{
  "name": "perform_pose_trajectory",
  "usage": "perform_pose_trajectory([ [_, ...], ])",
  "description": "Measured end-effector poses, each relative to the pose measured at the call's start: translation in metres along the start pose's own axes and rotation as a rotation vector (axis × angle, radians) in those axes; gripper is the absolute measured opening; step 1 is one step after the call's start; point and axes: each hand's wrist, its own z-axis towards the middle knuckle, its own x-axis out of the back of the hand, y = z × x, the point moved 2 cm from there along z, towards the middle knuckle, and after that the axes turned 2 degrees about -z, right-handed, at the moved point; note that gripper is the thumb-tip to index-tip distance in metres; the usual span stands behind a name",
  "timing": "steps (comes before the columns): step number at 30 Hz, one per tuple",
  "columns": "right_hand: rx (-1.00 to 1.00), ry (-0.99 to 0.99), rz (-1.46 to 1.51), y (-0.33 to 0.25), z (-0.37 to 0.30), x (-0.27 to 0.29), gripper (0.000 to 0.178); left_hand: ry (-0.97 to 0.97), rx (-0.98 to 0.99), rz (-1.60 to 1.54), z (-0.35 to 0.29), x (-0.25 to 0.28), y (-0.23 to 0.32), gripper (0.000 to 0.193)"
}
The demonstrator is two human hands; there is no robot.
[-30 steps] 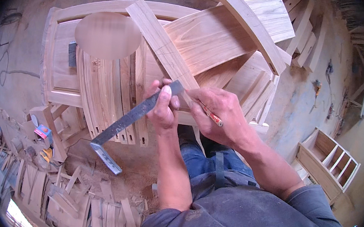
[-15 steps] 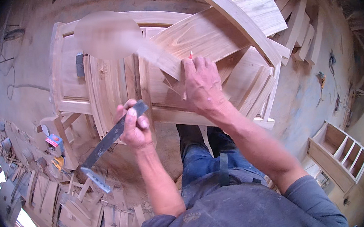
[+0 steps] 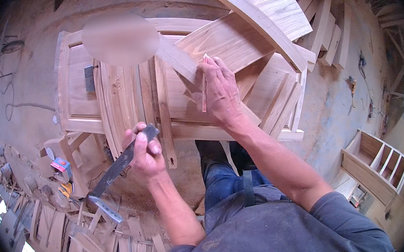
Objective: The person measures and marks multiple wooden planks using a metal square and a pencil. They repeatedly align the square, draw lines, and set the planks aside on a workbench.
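Note:
My left hand [image 3: 145, 152] is closed around one end of a dark metal try square [image 3: 112, 178]. Its silver crosspiece [image 3: 105, 208] hangs down at the lower left. Over the wooden furniture frame, my right hand [image 3: 223, 91] is closed on a reddish pencil [image 3: 204, 94], which runs along the thumb side of the fingers. Against those same fingers lies the end of a pale wooden slat [image 3: 178, 60]; whether they also grip it cannot be told. Beneath my hands is the panelled wooden frame [image 3: 196, 131], with loose wooden strips [image 3: 117, 90] lying across it.
A wide board [image 3: 228, 35] and a curved wooden rail [image 3: 257, 23] lie across the frame's far right. A small dark block [image 3: 89, 79] sits on its left side. A slatted wooden piece [image 3: 375, 166] stands at right. Wood pieces [image 3: 86, 242] crowd the lower left.
My left hand has come down slightly with the try square. The right hand has turned a little, and more of the pencil shows. The slat by its fingers has shifted.

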Motion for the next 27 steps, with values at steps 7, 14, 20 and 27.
perform_pose_trajectory([
  [7,-0.021,0.014,0.234,-0.01,0.033,-0.013,0.062,-0.035,0.097,-0.05,0.018,-0.012,-0.042,0.041],
  [14,-0.308,-0.041,0.474,-0.008,0.017,0.023,0.058,0.064,0.206,-0.089,0.053,-0.048,-0.078,0.036],
  [20,-0.051,-0.064,0.346,0.002,-0.029,0.021,0.07,0.014,0.184,-0.135,0.072,-0.071,-0.102,0.035],
  [27,-0.038,-0.049,0.376,0.007,-0.021,0.033,0.064,-0.015,0.149,-0.109,0.09,-0.074,-0.113,0.035],
])
